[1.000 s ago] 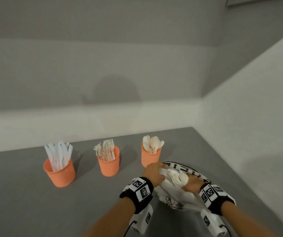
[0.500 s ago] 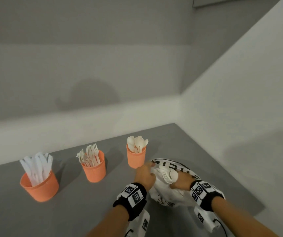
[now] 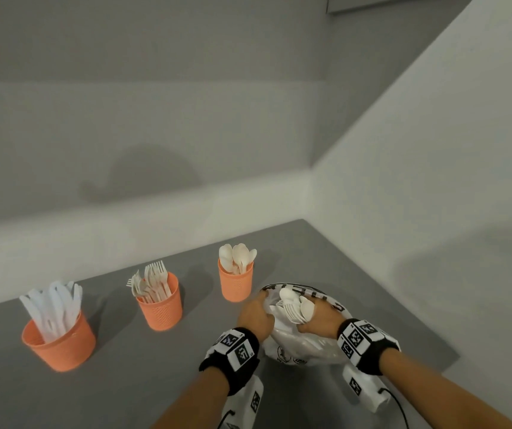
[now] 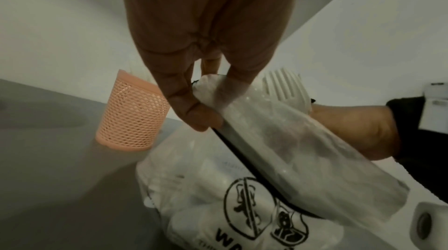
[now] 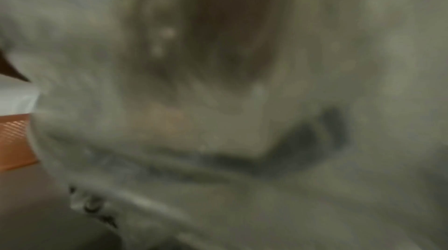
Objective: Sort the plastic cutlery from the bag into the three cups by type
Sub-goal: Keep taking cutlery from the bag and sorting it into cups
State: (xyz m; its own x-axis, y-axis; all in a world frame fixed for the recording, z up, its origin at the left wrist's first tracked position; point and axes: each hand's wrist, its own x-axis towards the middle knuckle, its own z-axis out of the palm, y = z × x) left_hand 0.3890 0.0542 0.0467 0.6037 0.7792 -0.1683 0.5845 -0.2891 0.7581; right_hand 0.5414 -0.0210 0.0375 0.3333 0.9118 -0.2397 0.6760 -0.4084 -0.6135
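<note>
A bare staged room, like a recording setup; a grey table [image 3: 93,394] sits in the corner of plain white walls [image 3: 418,181]; coded wristbands [image 3: 236,351] mark both wrists.

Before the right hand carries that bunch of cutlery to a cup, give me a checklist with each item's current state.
1. Bag mouth held open: ok. The left hand pinches the rim of the bag.
2. Bundle secured: ok. The right hand grips a bunch of white cutlery over the bag.
3. Bundle is a single type: not ok. Spoon bowls show in the head view and fork tines in the left wrist view.
4. Spoon cup upright and close: ok.
5. Fork cup and knife cup upright: ok.
6. Cutlery left in the bag: cannot tell; the right wrist view is blurred.
</note>
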